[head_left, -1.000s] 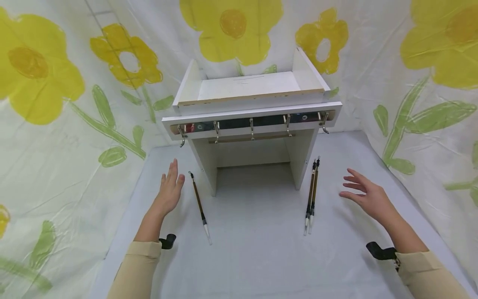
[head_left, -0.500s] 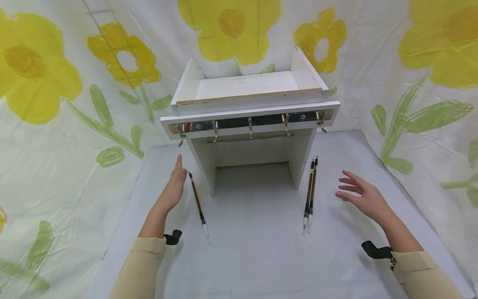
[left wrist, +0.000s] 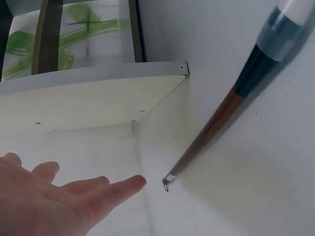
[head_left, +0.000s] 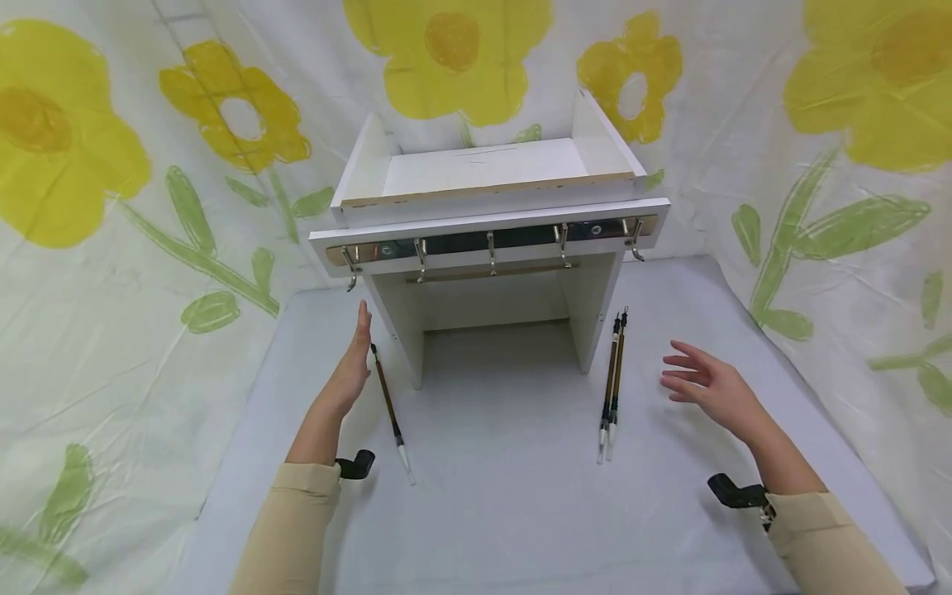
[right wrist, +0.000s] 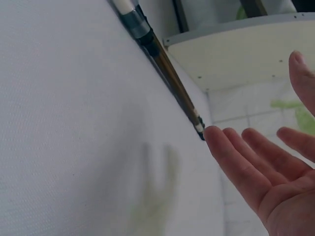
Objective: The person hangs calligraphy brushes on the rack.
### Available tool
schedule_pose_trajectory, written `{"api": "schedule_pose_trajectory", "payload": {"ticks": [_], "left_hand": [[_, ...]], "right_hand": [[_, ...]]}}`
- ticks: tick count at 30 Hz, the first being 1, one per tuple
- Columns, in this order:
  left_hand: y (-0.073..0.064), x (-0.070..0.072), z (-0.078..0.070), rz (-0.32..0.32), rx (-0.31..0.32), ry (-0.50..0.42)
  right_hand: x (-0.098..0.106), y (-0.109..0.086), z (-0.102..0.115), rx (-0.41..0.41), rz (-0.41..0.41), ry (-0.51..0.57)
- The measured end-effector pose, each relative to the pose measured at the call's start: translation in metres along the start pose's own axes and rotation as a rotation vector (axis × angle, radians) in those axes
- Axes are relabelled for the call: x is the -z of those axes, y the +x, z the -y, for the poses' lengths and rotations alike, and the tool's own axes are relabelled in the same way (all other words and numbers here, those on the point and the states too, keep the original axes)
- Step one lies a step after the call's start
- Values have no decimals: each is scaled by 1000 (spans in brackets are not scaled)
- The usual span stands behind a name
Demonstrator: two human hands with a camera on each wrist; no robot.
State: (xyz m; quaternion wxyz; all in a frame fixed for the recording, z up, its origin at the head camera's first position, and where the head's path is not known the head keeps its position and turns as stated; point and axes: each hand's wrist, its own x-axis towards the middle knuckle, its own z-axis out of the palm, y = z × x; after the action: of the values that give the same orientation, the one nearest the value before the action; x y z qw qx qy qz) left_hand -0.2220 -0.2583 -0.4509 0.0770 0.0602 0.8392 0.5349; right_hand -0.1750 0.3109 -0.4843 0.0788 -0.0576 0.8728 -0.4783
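Note:
My left hand (head_left: 348, 372) hovers just left of a single calligraphy brush (head_left: 386, 397), fingers extended and holding nothing. That brush lies on the table, its hanging loop at the far end and its capped white tip toward me. In the left wrist view the fingers of the left hand (left wrist: 74, 201) come near the loop end of the brush (left wrist: 211, 120). To the right of two side-by-side calligraphy brushes (head_left: 611, 372) is my right hand (head_left: 717, 392), fingers relaxed and apart, also holding nothing. The right wrist view has the pair of brushes (right wrist: 172, 78) beyond the fingertips.
A white wooden rack (head_left: 487, 198) stands at the back centre, with an open top tray and a front rail of several metal hooks (head_left: 492, 248). Its side panels rest on the pale table (head_left: 506, 496). A flower-patterned cloth (head_left: 67, 330) hangs behind and at both sides.
My left hand has moved right, closer to the single brush, and turned edge-on. The right hand has shifted slightly left. The head view has drifted a little; brushes and rack stay put.

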Motion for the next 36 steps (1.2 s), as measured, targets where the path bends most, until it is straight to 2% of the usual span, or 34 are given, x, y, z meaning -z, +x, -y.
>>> {"api": "schedule_pose_trajectory", "payload": {"ticks": [3, 4, 9, 15, 20, 25, 31, 36], "left_hand": [[0, -2, -3, 12, 12, -54], [2, -3, 1, 14, 12, -72], [0, -10, -9, 39, 17, -157], [2, -19, -14, 62, 45, -236], [3, -26, -16, 58, 83, -309], [3, -31, -17, 59, 96, -290], [6, -34, -16, 15, 104, -241], [8, -34, -15, -6, 110, -228]], "right_hand": [[-2, 2, -3, -9, 14, 35], [-3, 2, -3, -15, 17, 43], [-6, 4, -5, -39, 28, 71], [-8, 3, -8, -53, 32, 101], [-10, 5, -9, -57, 44, 139], [-12, 7, -10, -69, 53, 170], [-16, 11, -11, -98, 53, 160], [-17, 13, -9, -115, 44, 193]]}}
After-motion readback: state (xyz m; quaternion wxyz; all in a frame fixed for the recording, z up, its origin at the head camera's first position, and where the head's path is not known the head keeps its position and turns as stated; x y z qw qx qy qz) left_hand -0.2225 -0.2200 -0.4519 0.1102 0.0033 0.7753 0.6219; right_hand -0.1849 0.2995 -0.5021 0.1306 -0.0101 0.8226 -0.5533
